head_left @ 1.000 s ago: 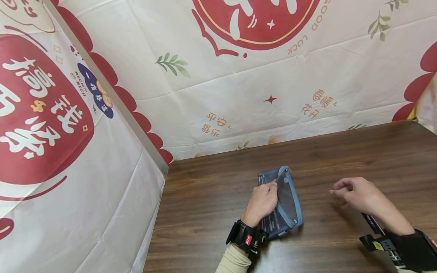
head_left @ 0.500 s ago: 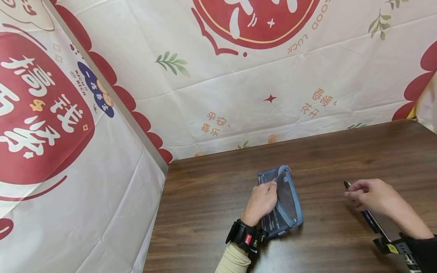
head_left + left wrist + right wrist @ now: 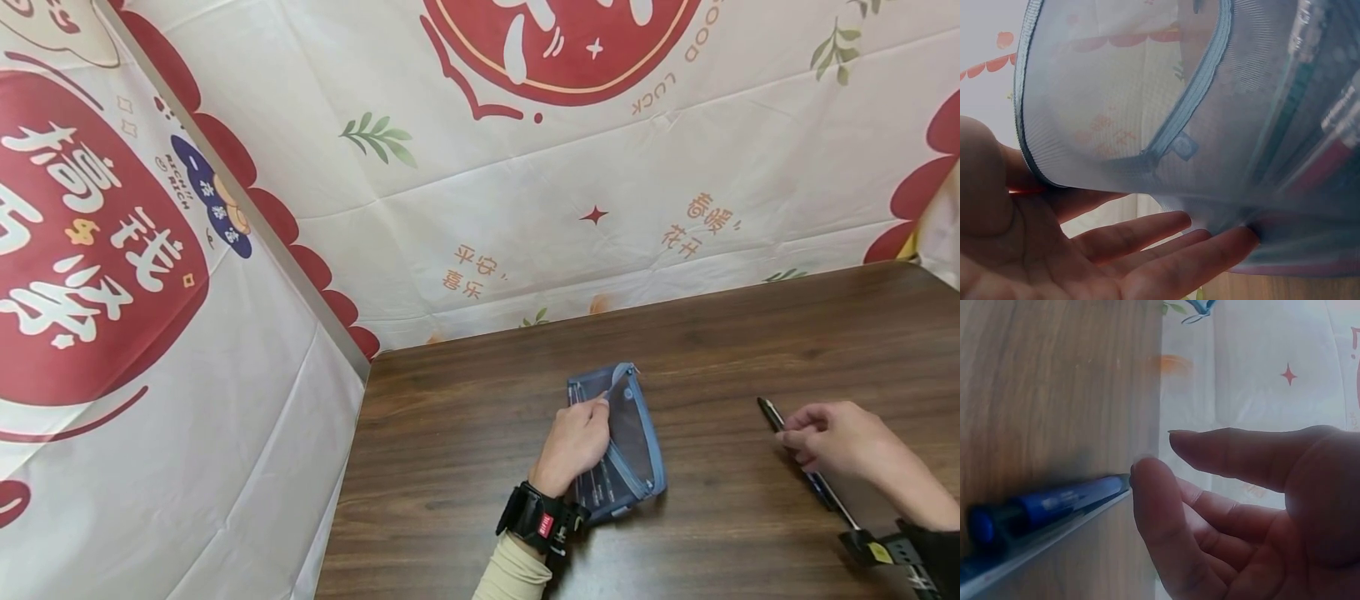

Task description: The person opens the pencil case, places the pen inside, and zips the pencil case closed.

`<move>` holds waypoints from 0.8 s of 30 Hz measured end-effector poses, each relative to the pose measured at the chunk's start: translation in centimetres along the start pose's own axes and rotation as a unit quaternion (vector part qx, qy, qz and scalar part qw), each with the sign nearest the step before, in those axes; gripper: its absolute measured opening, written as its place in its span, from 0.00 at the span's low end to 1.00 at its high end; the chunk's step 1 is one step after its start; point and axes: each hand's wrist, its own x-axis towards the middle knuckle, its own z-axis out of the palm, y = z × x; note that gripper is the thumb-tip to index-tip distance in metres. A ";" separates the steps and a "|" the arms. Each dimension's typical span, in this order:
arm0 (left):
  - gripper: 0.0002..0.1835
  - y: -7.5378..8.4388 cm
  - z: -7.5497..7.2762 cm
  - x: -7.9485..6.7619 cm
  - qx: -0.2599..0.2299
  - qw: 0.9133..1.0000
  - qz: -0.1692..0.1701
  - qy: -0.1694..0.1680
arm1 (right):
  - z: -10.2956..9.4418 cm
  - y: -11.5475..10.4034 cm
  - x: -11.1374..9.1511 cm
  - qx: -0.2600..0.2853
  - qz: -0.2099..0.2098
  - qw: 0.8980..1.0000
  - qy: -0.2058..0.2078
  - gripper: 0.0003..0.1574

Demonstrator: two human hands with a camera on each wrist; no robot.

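A blue mesh pencil case [image 3: 636, 433] lies on the table with its zipped mouth partly spread. My left hand [image 3: 573, 443] grips its edge, the thumb on the mesh and the other fingers beneath. Through the mesh in the left wrist view, a green pencil or pen [image 3: 1294, 87] and a pink one [image 3: 1322, 165] show. My right hand [image 3: 836, 437] hovers over a black pen [image 3: 769, 412] and a blue pen [image 3: 821, 490], which lie along each other on the table. In the right wrist view, a gap separates thumb and forefinger, beside the tip of the blue pen [image 3: 1069, 503].
The brown wooden table [image 3: 450, 417] runs back to a printed white cloth [image 3: 465, 200]. Another printed cloth panel [image 3: 225, 417] stands along the left side. Each wrist wears a black camera strap [image 3: 536, 518].
My right hand has shifted right and slightly toward me, uncovering the black pen's end. My left hand and the pencil case stay in place.
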 end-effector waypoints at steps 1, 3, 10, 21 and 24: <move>0.25 0.0 0.0 0.0 -0.001 1.000 -0.001 -0.001 | 0.1 0.1 0.0 -0.004 0.000 1.000 0.000 0.18; 0.25 0.0 0.0 0.0 -0.004 1.000 -0.002 -0.002 | 0.1 0.4 0.0 -0.010 0.004 1.000 0.001 0.18; 0.25 0.0 0.0 0.1 -0.014 1.000 -0.008 -0.007 | -0.1 1.3 0.3 -0.028 0.020 0.999 -0.002 0.18; 0.25 0.0 0.0 0.1 -0.018 1.000 -0.014 -0.014 | 0.1 1.9 0.2 -0.041 0.024 0.999 -0.001 0.14; 0.24 0.0 0.0 0.2 -0.019 1.000 -0.015 -0.014 | 0.1 2.1 0.2 -0.040 0.023 0.999 0.001 0.14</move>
